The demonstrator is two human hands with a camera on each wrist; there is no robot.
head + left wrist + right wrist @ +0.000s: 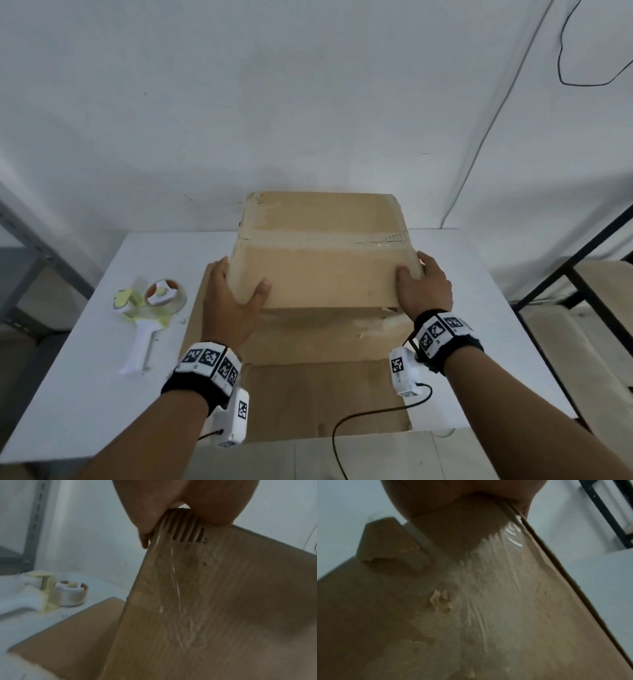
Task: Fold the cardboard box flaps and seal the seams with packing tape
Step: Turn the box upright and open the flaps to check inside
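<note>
A brown cardboard box (pixel 325 260) stands tipped on the white table, its upper face closed with a strip of clear tape across the seam. Open flaps (pixel 325 394) lie spread toward me on the table. My left hand (pixel 236 294) grips the box's near left corner, thumb on the top face. My right hand (pixel 423 287) grips the near right corner the same way. The left wrist view shows the left hand (pixel 171 507) pinching the box edge (pixel 205 601). In the right wrist view, the right hand (pixel 453 496) holds the taped cardboard (pixel 471 615).
A white and yellow tape dispenser (pixel 147 308) with a clear roll lies on the table (pixel 85 394) left of the box, and also shows in the left wrist view (pixel 51 593). A grey metal rack (pixel 27 257) stands far left, a black frame (pixel 582 267) at right. A black cable (pixel 359 418) loops below my right wrist.
</note>
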